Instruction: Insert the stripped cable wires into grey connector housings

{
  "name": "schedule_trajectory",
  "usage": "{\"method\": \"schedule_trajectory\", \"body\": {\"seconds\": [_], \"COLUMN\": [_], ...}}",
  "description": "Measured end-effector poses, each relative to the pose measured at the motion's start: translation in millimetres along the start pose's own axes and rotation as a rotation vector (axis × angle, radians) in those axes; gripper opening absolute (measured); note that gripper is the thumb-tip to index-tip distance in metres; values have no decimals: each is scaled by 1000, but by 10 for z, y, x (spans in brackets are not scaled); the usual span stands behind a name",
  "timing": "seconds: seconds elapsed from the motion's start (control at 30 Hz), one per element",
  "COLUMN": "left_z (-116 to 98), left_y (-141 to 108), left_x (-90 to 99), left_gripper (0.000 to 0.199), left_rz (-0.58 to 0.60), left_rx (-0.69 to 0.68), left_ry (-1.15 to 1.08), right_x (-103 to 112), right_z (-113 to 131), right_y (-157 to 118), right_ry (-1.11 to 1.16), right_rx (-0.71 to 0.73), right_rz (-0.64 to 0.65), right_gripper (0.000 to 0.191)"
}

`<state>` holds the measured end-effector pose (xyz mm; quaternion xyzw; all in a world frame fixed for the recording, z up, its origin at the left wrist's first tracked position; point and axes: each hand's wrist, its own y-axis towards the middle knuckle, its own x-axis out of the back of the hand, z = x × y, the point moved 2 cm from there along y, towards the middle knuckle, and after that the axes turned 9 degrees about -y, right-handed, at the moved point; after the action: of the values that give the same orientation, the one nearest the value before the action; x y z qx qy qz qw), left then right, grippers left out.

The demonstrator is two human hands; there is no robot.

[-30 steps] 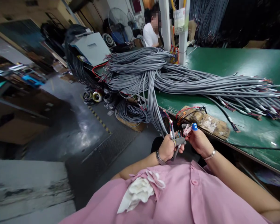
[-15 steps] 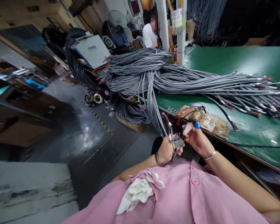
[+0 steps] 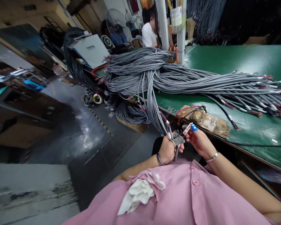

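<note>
Head view, colored wires [image 3: 177, 133], between both hands [image 3: 168, 151] [image 3: 199, 143]

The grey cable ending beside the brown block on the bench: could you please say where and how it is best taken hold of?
I would pinch the cable just behind its white band, from above on the near side: there it is jacketed and lies apart from the bundle, whereas its tip splays into thin wires.

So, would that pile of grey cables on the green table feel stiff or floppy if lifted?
Probably floppy: some grey cables droop over the edge of the green table in smooth curves. Likely heavy, since many are heaped together. The thin wires at the ends might snag.
</note>
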<state>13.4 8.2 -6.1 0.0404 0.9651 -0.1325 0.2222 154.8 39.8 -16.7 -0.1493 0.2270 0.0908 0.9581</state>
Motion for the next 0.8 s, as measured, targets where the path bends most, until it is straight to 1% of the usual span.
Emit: {"method": "schedule_trajectory", "body": {"seconds": [0.1, 0.23, 0.43, 0.53, 0.7, 0.8], "left_z": [3, -1, -16, -22, -26, -18], "left_y": [17, 25, 20, 15, 7, 8], "left_x": [4, 6, -14, -17, 6, 18], "left_gripper": [32, 31, 33, 31, 27, 29], "left_rz": [-19, -23, -31, -39, -26, -20], "left_rx": [5, 9, 31, 37, 33, 32], "left_ry": [4, -2, 0, 2, 6, 15], "right_x": [-4, 2, 8, 22, 47, 32], "right_z": [15, 51, 56, 34, 11, 22], "right_y": [13, 28, 47, 55, 39, 18], "right_ry": [-8, -39, 108, 113, 66, 13], "right_rx": [-16, -71, -83, -66, -22, 26], "right_rz": [-16, -69, -11, -12, -38, -28], "right_gripper": [35, 31, 20, 21, 33, 31]}}
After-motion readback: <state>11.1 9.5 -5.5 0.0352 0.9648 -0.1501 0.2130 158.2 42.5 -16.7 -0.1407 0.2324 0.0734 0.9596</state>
